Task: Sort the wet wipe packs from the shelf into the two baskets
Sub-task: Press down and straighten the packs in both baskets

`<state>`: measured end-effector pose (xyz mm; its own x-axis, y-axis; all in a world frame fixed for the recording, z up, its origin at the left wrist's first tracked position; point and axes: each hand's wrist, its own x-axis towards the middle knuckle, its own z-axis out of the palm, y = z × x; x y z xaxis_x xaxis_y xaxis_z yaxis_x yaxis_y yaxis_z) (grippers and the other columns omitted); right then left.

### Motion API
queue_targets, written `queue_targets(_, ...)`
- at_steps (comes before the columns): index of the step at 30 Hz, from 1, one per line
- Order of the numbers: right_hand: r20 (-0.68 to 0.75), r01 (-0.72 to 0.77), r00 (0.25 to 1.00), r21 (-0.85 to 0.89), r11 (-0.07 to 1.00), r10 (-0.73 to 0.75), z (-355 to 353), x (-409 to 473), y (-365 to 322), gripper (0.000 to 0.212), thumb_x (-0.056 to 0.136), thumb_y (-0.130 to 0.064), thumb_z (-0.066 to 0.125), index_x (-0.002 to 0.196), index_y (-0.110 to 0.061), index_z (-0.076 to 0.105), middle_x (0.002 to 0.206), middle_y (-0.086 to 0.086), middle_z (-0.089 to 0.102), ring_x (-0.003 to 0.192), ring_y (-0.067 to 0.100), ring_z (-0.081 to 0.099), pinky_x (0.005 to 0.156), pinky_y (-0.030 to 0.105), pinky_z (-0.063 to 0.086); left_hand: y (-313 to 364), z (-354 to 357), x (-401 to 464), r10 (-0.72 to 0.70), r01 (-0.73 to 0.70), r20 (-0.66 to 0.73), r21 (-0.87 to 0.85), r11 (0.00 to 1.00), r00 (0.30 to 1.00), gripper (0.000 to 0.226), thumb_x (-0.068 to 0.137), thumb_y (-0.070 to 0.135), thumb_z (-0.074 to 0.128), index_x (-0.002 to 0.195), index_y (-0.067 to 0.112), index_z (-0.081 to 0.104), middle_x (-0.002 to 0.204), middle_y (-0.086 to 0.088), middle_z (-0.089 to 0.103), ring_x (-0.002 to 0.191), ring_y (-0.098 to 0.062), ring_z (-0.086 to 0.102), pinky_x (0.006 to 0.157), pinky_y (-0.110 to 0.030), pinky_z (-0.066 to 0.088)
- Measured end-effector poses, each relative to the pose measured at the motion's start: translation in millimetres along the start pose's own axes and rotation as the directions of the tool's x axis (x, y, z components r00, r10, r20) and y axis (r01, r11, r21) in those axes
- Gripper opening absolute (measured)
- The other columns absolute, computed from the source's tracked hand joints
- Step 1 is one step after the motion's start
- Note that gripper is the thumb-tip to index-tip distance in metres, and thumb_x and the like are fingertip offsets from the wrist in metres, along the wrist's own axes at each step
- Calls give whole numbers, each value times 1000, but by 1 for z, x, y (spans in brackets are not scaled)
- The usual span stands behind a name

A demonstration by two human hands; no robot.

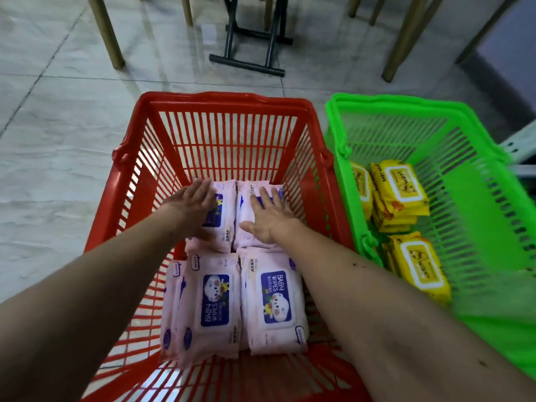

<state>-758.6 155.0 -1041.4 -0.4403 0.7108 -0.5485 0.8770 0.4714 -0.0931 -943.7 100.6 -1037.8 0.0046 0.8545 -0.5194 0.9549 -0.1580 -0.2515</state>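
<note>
A red basket [223,103] stands in front of me and holds several pink baby-wipe packs [214,303] with blue labels, stacked in four piles. My left hand [194,204] lies flat with straight fingers on the far left pile [223,216]. My right hand [269,216] presses flat on the far right pile [245,204]. To the right, a green basket [406,104] holds several yellow wipe packs [400,195], with more [420,265] nearer to me. The shelf is out of view.
The baskets sit side by side on a glossy tiled floor [58,140]. Wooden chair or table legs [107,33] and a black metal stand [249,50] are beyond the baskets. A pale metal frame [522,143] shows at the right edge.
</note>
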Motion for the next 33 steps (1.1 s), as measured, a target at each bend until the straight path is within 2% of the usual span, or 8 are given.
queue_targets(5,-17,-7,1000,-263,965,2,-39,-53,4,58,98,-33,45,149,-7,34,158,19,20,148,35,14,119,48,20,-18,-35,-20,1,-1,4,197,980,1000,106,82,72,43,153,11,-5,160,-14,-15,148,-30,-14,121,-47,0)
queue_targets(8,-162,3,985,-369,930,-67,-65,-89,10,47,96,-23,47,140,-9,48,148,17,39,139,32,34,115,44,30,-22,-69,-33,-3,20,-67,251,968,998,103,82,75,37,154,12,-3,160,-14,-14,148,-30,-13,120,-47,1)
queue_targets(12,-414,12,892,-381,925,-182,-102,-132,44,41,94,-26,48,132,-11,54,138,10,51,132,27,44,113,40,33,0,-139,-47,2,47,-229,211,976,973,99,86,71,36,153,9,-2,161,-14,-9,149,-29,-10,121,-46,4)
queue_targets(16,-542,-63,835,-264,962,-94,-130,-156,122,39,97,-33,47,125,-8,56,132,13,57,127,30,51,107,40,39,62,-209,-52,43,1,-404,108,994,914,95,89,67,32,153,5,1,162,-14,-5,150,-28,-5,122,-43,5)
queue_targets(20,-464,-175,884,-197,965,65,-128,-159,215,43,96,-35,46,126,-5,55,133,17,56,126,34,51,103,43,43,147,-255,-32,85,-62,-457,66,996,886,91,91,65,34,153,3,8,162,-16,1,151,-28,-2,121,-42,5)
queue_targets(25,-297,-151,949,-144,978,103,-92,-123,287,52,98,-42,43,138,-8,44,145,14,46,133,33,44,105,45,42,229,-240,24,79,-84,-315,-1,996,946,90,93,63,35,154,5,3,162,-14,-4,151,-27,-5,122,-41,5)
queue_targets(29,-237,-76,970,-103,992,50,-56,-81,309,59,102,-42,34,153,-16,21,163,5,12,150,27,16,118,50,23,262,-199,67,-16,-7,-155,-148,989,988,93,91,57,47,154,9,-1,162,-11,-10,151,-24,-7,121,-41,8)
queue_targets(33,-273,-47,961,-38,998,35,-29,-34,322,60,103,-43,26,157,-26,6,164,-4,-12,152,25,-11,122,52,4,280,-165,106,-117,79,-132,-264,961,984,86,95,52,42,155,16,-7,161,-8,-20,149,-26,-16,121,-46,5)
